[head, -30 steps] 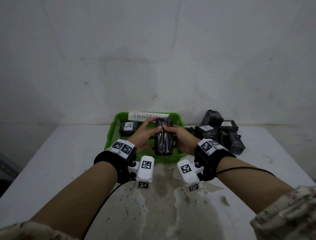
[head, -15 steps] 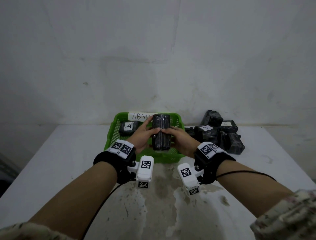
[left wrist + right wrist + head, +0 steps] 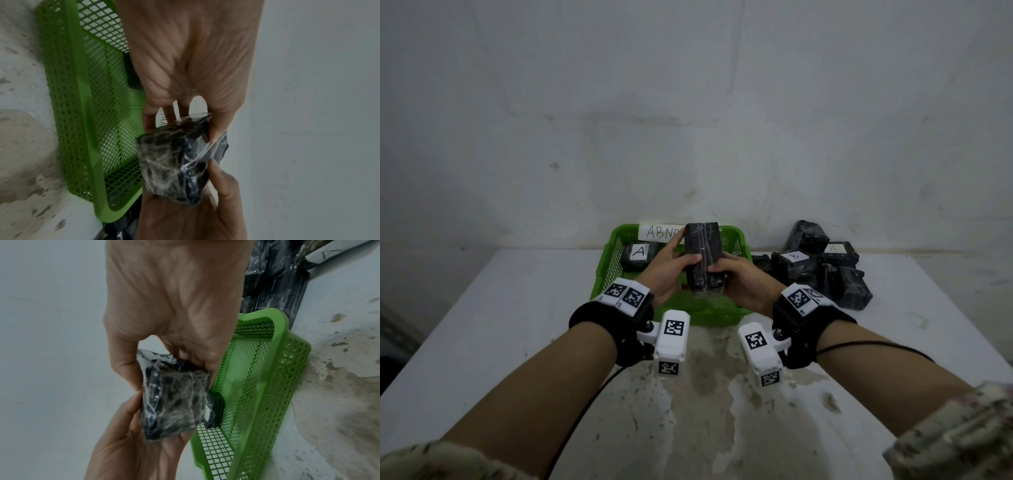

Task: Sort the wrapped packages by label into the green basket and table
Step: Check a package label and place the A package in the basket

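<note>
Both hands hold one black wrapped package (image 3: 702, 258) upright above the green basket (image 3: 726, 310). My left hand (image 3: 671, 265) grips its left side, thumb on the front and fingers behind. My right hand (image 3: 736, 279) grips its lower right side. No label shows on the faces turned to the head camera. The same package (image 3: 176, 164) fills the left wrist view between thumb and fingers, and the package (image 3: 174, 399) appears likewise in the right wrist view. A package labelled A (image 3: 638, 255) lies inside the basket at its left.
A paper sign reading ABN… (image 3: 661, 233) is fixed on the basket's back rim. A pile of black wrapped packages (image 3: 822, 267), one marked B and one marked A, sits on the white table (image 3: 482, 325) right of the basket. The wall stands close behind.
The package has been tipped from leaning toward me to standing more upright and raised slightly, its top now covering more of the sign. Both hands stayed on it.
</note>
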Motion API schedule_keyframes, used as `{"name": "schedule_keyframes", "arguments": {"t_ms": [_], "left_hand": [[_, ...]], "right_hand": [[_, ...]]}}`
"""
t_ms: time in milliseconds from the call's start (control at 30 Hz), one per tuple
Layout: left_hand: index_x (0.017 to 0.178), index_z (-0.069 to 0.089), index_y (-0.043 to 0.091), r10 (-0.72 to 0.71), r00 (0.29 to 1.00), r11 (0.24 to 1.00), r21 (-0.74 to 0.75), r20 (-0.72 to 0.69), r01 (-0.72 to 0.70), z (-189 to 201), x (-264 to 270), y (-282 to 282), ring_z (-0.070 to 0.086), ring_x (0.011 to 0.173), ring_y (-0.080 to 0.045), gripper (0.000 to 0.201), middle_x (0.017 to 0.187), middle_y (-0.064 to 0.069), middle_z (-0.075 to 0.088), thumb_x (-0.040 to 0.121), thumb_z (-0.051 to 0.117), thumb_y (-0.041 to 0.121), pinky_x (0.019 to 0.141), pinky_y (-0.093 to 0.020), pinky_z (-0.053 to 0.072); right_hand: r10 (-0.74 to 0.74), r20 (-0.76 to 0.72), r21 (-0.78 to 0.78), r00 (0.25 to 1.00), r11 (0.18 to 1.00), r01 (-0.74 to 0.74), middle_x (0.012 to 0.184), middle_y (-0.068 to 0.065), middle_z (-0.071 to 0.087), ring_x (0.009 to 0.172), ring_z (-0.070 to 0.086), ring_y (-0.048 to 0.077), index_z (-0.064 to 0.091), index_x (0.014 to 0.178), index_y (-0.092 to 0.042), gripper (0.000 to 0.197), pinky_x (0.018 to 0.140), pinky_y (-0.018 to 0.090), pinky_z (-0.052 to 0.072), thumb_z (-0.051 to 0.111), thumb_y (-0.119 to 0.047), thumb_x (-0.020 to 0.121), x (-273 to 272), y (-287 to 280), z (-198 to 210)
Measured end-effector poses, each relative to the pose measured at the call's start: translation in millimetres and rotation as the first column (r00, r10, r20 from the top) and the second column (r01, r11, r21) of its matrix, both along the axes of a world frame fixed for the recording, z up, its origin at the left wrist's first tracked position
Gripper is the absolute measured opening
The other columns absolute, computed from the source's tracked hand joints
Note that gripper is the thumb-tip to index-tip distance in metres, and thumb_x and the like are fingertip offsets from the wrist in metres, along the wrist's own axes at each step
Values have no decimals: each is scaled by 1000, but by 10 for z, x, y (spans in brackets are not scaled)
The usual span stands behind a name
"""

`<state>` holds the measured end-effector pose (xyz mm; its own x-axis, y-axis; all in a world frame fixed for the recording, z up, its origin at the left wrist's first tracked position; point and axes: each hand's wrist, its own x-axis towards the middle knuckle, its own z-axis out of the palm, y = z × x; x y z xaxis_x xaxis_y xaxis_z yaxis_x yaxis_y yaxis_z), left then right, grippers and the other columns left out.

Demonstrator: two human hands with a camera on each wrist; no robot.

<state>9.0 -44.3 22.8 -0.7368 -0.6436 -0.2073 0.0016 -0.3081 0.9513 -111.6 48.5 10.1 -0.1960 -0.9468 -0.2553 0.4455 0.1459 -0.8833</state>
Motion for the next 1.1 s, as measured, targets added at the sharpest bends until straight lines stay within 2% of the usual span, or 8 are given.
{"name": "schedule_keyframes", "arguments": {"t_ms": [233,367,467,667,767,867,967,1100], "left_hand": [[146,30,33,13,1000,1000,14,-3,-13,-14,16,-35,57,108,-27,68,109,-11,65,91,53,-2,93,-61,44],[145,32,32,6,1000,1000,3,10,-6,-22,5,-58,57,113,-29,67,115,-14,63,90,54,-1,93,-61,44],[142,34,32,36,999,999,16,18,-36,-40,18,-41,56,113,-31,66,116,-15,61,89,56,-1,89,-61,47],[131,45,22,131,979,975,-198,154,-99,-79,29,-106,49,115,-30,49,125,-18,49,88,58,2,61,-29,44],[126,51,18,82,981,993,-97,174,-66,-75,44,-118,52,113,-28,29,124,-14,55,97,46,19,69,-32,44],[111,59,19,16,993,998,52,121,-23,-70,66,-76,54,113,-26,34,119,-9,60,96,43,45,94,-45,45],[107,60,23,0,999,999,47,38,-2,-80,47,-53,57,114,-28,18,115,-9,64,93,54,33,101,-48,44],[117,56,17,24,1000,999,29,14,-25,-85,24,-61,59,110,-29,28,116,-13,64,90,59,18,102,-51,43]], "right_hand": [[-16,-42,-25,999,1000,15,112,12,63,101,62,27,43,138,-5,52,89,42,52,50,7,88,29,-11,34],[12,-143,-27,990,999,-17,116,8,63,102,63,21,40,139,-7,61,80,30,56,59,9,84,101,3,38],[-1,-203,-25,979,1000,-4,115,7,63,103,63,20,38,141,-8,69,91,35,54,62,14,80,102,-12,25],[-115,-158,47,981,991,124,121,8,55,108,57,27,32,135,-21,60,91,52,50,66,-18,86,50,4,43],[-139,-209,43,968,988,151,111,1,56,99,57,24,41,121,-26,26,88,55,48,51,-22,97,8,29,71],[-93,-333,57,938,991,118,102,-5,59,95,55,15,56,97,-24,10,77,38,44,49,-16,97,-13,28,75],[-102,-366,67,925,988,136,84,-6,59,85,54,11,54,80,-23,20,75,33,39,56,-5,89,-20,-4,75],[-180,-337,64,924,975,213,91,-2,61,80,57,15,51,92,-23,12,70,31,40,63,-23,90,-14,-38,86]]}}
